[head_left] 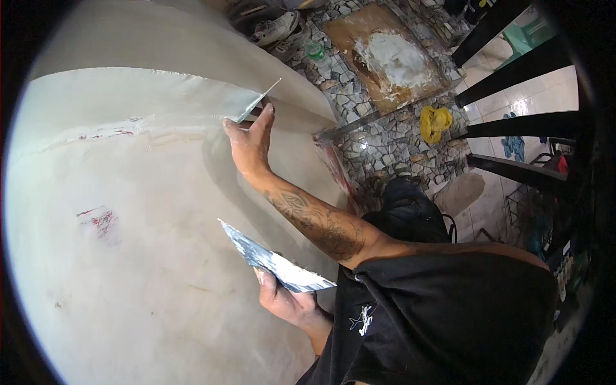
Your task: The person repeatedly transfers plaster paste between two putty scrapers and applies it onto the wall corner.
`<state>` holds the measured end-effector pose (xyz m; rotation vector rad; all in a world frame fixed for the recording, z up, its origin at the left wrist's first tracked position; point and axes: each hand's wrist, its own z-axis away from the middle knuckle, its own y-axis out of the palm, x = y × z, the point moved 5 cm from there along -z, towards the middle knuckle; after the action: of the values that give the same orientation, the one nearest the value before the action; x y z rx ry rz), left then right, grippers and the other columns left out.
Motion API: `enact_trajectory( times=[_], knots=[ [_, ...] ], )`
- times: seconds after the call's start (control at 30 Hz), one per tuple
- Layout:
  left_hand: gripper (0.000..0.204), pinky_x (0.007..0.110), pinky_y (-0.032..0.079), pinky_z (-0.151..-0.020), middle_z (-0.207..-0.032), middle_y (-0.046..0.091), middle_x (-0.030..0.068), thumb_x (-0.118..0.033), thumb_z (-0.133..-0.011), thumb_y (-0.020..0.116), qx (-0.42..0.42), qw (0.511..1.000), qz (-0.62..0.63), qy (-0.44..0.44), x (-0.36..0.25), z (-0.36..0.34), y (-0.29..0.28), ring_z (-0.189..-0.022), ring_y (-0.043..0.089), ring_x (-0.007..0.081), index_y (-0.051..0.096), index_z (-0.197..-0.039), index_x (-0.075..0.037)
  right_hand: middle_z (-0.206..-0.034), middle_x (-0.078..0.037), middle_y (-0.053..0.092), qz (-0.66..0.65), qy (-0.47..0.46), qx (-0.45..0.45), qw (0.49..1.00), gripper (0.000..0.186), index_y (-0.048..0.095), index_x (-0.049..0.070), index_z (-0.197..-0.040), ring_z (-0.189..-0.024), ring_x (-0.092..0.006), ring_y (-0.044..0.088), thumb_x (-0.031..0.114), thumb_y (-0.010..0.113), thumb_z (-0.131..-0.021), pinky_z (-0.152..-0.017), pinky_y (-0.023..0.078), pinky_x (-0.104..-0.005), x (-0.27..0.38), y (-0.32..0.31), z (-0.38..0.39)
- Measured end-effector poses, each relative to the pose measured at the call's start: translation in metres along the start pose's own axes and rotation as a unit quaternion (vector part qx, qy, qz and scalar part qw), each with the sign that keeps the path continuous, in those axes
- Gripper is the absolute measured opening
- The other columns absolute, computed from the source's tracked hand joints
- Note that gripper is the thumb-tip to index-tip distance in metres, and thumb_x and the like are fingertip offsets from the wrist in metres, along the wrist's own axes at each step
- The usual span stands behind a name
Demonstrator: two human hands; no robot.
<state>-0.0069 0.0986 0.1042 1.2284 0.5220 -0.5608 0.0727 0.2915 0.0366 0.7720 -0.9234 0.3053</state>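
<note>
My right hand (249,144), at the end of a tattooed forearm, is closed on a putty knife (261,99). Its blade shows nearly edge-on and lies against or very close to the pale wall (160,212), by a curved edge in the coating. Lower in the view, my left hand (289,305) grips a second, wide putty knife (247,247), its thumb on the blade. White putty (292,273) is smeared over that blade, which stands apart from the wall. Reddish scuffs mark the wall in a few places.
A brown board (346,32) with a spread of white putty lies on the stone-patterned floor (359,147). Near it are a yellow plastic bag (435,124), a green bottle (314,50) and shoes (276,29). Black railing bars (513,83) stand at the right, with a green plastic stool (529,38) beyond.
</note>
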Motion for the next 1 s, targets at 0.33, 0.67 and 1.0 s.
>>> enact_trajectory(
  times=[0.33,0.67,1.0],
  knots=[
    [0.024,0.024,0.037,-0.047,-0.071,0.048,0.0071,-0.019,-0.088,0.039,-0.127,0.987,-0.088,0.04,-0.022,0.008,0.002,-0.055,0.045,0.0122,0.04,-0.102,-0.001,-0.113,-0.02,0.031,-0.034,-0.056,-0.016,0.998,0.064,0.019,-0.009,-0.119,-0.106,-0.0282,0.033,0.009,0.058,-0.071,-0.092,0.028,-0.0353,0.02,0.021,0.021],
    [0.024,0.029,0.045,-0.053,-0.078,0.053,0.0101,-0.019,-0.087,0.04,-0.075,0.997,-0.011,0.009,-0.021,0.007,0.005,-0.061,0.053,0.0174,0.04,-0.103,0.0,-0.106,-0.014,0.036,-0.123,-0.078,0.017,0.989,0.055,0.025,-0.003,-0.116,-0.097,-0.0205,0.04,0.003,0.055,-0.07,-0.081,0.037,-0.0295,0.049,0.032,0.023],
    [0.031,0.037,0.051,-0.056,-0.086,0.053,0.0158,-0.016,-0.085,0.04,0.073,0.995,0.034,0.059,-0.077,0.068,0.025,-0.067,0.059,0.0284,0.036,-0.114,-0.004,-0.099,-0.005,0.048,-0.344,-0.038,0.272,0.898,0.031,0.041,-0.001,-0.107,-0.089,-0.0095,0.046,-0.003,0.046,-0.076,-0.077,0.038,-0.0242,0.136,0.03,0.155]
  ],
)
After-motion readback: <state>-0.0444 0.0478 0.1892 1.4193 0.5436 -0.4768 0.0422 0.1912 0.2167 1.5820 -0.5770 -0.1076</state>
